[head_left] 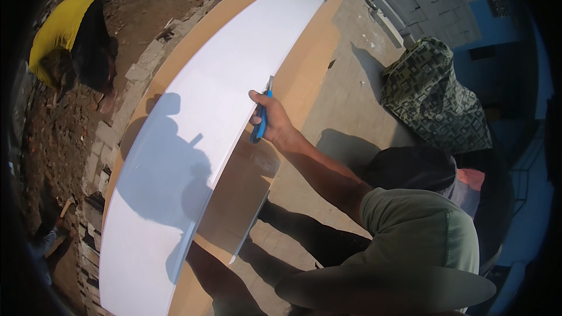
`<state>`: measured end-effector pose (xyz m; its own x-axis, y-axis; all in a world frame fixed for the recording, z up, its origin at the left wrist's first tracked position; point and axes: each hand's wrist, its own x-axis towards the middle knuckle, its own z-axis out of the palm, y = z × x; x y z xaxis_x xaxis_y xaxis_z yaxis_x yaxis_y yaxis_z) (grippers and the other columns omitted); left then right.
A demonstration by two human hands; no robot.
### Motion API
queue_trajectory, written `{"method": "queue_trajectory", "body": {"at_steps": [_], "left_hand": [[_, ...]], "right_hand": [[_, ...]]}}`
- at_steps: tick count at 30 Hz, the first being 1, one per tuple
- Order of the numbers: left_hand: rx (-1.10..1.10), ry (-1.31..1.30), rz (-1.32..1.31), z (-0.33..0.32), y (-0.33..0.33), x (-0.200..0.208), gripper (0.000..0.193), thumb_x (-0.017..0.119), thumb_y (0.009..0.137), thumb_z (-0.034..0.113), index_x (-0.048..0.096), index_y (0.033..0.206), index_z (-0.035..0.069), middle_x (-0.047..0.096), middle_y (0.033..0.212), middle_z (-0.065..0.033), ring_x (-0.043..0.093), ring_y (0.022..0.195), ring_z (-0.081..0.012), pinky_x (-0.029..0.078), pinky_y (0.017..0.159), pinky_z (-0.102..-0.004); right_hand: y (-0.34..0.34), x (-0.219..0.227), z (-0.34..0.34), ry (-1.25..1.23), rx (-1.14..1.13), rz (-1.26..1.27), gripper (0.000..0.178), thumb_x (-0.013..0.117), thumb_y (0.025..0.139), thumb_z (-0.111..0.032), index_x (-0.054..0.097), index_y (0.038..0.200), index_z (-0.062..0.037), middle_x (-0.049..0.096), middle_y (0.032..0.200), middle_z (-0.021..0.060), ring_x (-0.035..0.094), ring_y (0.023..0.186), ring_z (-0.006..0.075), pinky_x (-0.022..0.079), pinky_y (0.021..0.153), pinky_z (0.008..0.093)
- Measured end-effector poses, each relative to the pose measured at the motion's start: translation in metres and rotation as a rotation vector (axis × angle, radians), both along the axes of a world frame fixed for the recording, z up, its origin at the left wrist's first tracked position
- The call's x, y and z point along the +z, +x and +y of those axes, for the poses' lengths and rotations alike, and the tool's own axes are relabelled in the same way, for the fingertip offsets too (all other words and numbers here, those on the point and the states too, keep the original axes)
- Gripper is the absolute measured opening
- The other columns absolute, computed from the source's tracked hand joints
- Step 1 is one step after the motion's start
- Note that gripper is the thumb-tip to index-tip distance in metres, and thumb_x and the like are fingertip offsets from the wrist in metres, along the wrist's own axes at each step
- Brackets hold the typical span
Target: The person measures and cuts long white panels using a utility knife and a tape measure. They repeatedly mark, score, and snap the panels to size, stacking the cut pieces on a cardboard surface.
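A long white panel runs from the lower left to the top, bowed by the lens. My right hand is closed at its right edge, with the thumb lying over the panel's face. In that hand is a blue-handled pliers-like tool, its metal end pointing away from me, beside the panel edge. My left forearm comes in from the lower edge and passes beneath the panel, which hides the left hand. Brown board lies under the panel and shows along both sides. My shadow falls across the white face.
A person in yellow bends over rubble at the left, beyond a row of bricks. Another person is partly visible at lower left. At right stand a patterned cloth-covered object, grey blocks and a blue wall.
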<state>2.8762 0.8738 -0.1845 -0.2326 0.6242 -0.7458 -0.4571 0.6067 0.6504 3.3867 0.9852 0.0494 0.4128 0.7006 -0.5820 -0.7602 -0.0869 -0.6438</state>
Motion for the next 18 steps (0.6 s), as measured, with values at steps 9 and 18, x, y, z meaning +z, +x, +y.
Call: {"method": "queue_trajectory", "body": {"at_steps": [9,18], "left_hand": [[-0.113,0.084,0.092,0.009,0.006,0.002,0.056,0.063,0.115,0.039,0.060,0.157,0.002,0.062,0.161,-0.0179,0.064,0.141,-0.0409,0.055,0.115,-0.0485],[-0.257,0.190,0.182,0.002,0.011,0.000,0.056,0.061,0.116,0.039,0.061,0.158,0.003,0.063,0.161,-0.0171,0.064,0.142,-0.0397,0.055,0.115,-0.0480]], "right_hand": [[0.007,-0.003,0.011,0.013,0.024,-0.005,0.021,0.074,0.107,-0.018,0.061,0.114,-0.0045,0.066,0.090,0.0045,0.056,0.057,0.0095,0.044,0.043,0.0220],[0.032,-0.024,0.022,0.019,-0.041,-0.018,0.022,0.072,0.108,-0.019,0.063,0.118,-0.0019,0.072,0.100,0.0085,0.061,0.061,0.0089,0.044,0.043,0.0202]]}}
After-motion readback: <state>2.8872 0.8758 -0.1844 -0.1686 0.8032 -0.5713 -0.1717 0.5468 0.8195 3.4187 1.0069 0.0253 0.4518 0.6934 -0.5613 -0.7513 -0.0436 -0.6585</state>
